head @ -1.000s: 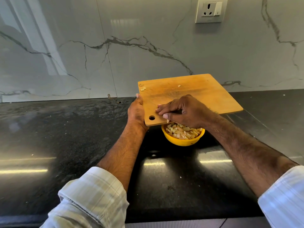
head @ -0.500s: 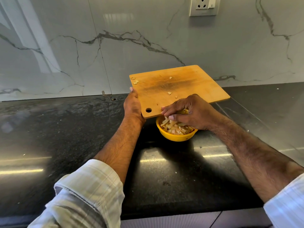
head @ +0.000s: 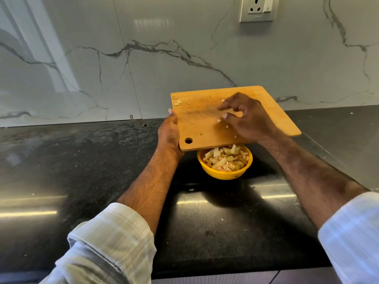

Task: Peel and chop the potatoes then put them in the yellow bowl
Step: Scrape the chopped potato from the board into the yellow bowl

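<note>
Right fingers curled, pinching potato piece mid-board, moved up from bowl edge; left hand still gripping cutting board.

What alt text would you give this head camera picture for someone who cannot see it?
A person tilts a wooden cutting board over a yellow bowl of chopped potato pieces on a black countertop. The left hand grips the board's left edge while the right hand, fingers curled, rests on it among leftover bits, with a marble wall behind.
</note>
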